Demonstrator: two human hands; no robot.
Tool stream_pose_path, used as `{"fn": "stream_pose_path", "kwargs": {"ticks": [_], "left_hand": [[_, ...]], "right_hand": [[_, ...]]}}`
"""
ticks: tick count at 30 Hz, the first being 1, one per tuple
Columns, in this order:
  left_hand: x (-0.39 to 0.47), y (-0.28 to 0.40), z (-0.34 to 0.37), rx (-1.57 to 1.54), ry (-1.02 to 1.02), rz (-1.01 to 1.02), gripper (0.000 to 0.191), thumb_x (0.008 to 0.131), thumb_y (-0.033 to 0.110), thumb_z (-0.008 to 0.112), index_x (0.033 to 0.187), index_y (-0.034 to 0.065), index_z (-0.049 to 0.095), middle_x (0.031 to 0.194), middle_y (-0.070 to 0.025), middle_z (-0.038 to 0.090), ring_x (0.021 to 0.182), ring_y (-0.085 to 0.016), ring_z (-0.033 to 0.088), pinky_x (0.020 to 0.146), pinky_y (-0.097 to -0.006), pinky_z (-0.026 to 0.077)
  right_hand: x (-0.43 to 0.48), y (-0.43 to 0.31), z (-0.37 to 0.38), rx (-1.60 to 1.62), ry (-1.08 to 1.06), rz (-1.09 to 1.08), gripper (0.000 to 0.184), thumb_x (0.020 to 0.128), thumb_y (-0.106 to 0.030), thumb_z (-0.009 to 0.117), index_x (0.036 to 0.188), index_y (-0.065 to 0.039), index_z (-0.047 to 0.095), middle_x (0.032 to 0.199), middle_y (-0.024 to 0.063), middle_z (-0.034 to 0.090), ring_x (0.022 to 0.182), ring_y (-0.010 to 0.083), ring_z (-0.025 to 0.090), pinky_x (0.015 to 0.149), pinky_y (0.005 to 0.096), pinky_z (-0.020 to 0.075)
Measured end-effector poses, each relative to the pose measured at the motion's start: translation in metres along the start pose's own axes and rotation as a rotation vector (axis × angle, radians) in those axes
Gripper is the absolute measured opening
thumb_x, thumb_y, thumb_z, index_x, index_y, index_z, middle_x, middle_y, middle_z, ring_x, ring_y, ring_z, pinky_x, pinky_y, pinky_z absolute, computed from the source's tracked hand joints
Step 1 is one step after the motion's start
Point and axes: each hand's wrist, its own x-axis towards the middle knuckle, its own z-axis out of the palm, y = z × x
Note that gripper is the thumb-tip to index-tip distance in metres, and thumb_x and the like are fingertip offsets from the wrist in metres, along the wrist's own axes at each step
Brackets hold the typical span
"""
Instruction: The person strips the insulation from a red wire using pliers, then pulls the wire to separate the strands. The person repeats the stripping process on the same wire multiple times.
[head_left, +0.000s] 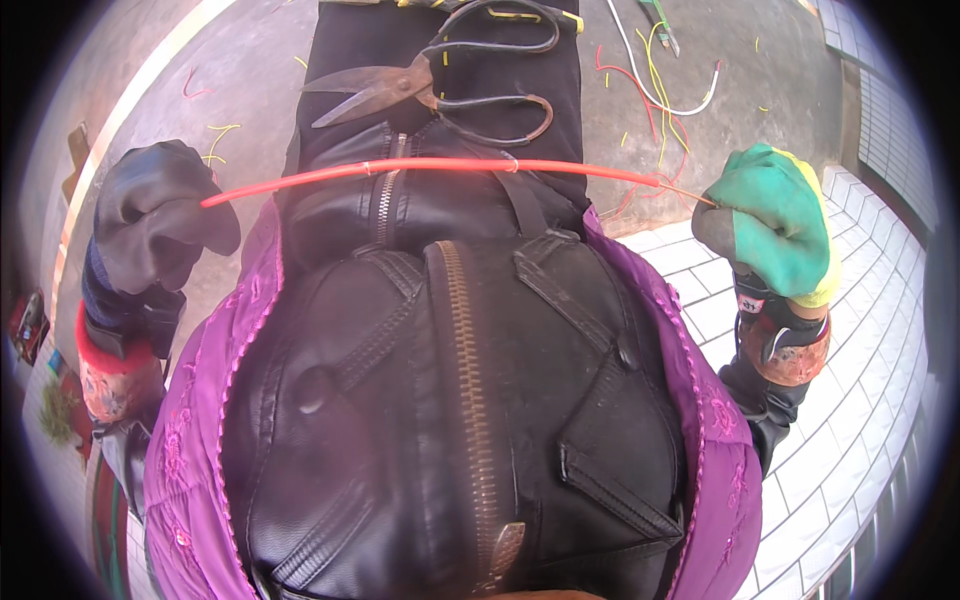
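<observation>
A red insulated wire (442, 166) stretches between my two gloved hands, across the front of a black leather jacket. My left hand (161, 217), in a dark glove, is closed on the red end. My right hand (772, 217), in a green and yellow glove, grips the bare copper end (686, 195), where the conductor comes out of the insulation. Large rusty scissors (405, 82) lie with their blades apart on the black cloth over the lap, just beyond the wire.
On the concrete floor (780, 97) at the upper right are a white cable (628, 45), yellow and red wire scraps and a green-handled cutting tool (664, 26). More scraps (221, 139) lie at the left. White tiles (825, 450) cover the right side.
</observation>
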Motion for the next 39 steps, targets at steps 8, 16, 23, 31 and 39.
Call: {"fn": "stream_pose_path", "kwargs": {"ticks": [8, 16, 23, 31, 39], "left_hand": [[0.002, -0.002, 0.004, 0.020, 0.053, 0.112, 0.024, 0.086, 0.017, 0.055, 0.065, 0.0067, 0.061, 0.045, 0.0003, 0.050, 0.035, -0.016, 0.042, 0.051, -0.0338, 0.037], [0.000, 0.000, 0.002, -0.079, 0.044, -0.020, 0.027, 0.086, 0.020, 0.055, 0.063, 0.0070, 0.060, 0.044, 0.0013, 0.049, 0.035, -0.016, 0.041, 0.051, -0.0342, 0.037], [-0.002, 0.004, 0.004, 0.030, 0.082, 0.027, 0.023, 0.081, 0.017, 0.054, 0.062, 0.0064, 0.060, 0.047, -0.0003, 0.051, 0.039, -0.017, 0.042, 0.052, -0.0354, 0.037], [-0.003, 0.002, -0.002, -0.071, 0.049, -0.091, 0.025, 0.082, 0.018, 0.053, 0.061, 0.0066, 0.060, 0.042, 0.0007, 0.047, 0.037, -0.016, 0.041, 0.051, -0.0338, 0.037], [-0.008, -0.007, -0.003, -0.067, 0.048, -0.062, 0.028, 0.085, 0.019, 0.053, 0.061, 0.0058, 0.060, 0.041, 0.0008, 0.046, 0.036, -0.016, 0.039, 0.051, -0.0331, 0.036]], "right_hand": [[-0.010, 0.003, 0.006, 0.183, 0.095, 0.278, 0.015, 0.075, -0.012, 0.065, 0.079, 0.002, 0.067, 0.057, 0.0071, 0.059, 0.044, 0.0191, 0.054, 0.044, 0.0317, 0.0392], [-0.018, 0.016, 0.008, 0.204, 0.129, 0.229, 0.014, 0.079, -0.012, 0.064, 0.082, 0.001, 0.067, 0.052, 0.0055, 0.054, 0.042, 0.0173, 0.051, 0.043, 0.0322, 0.0375], [-0.024, 0.017, 0.010, 0.355, 0.191, 0.288, 0.013, 0.079, -0.010, 0.068, 0.081, 0.002, 0.066, 0.054, 0.0056, 0.052, 0.038, 0.0145, 0.046, 0.041, 0.0313, 0.0331], [-0.032, 0.022, 0.012, 0.414, 0.224, 0.302, 0.011, 0.079, -0.007, 0.067, 0.080, 0.004, 0.066, 0.056, 0.0049, 0.053, 0.038, 0.0119, 0.045, 0.038, 0.0292, 0.0300], [-0.038, 0.028, 0.013, 0.424, 0.253, 0.364, 0.013, 0.080, -0.007, 0.066, 0.079, 0.005, 0.066, 0.058, 0.0057, 0.054, 0.037, 0.0105, 0.046, 0.037, 0.0274, 0.0304]]}}
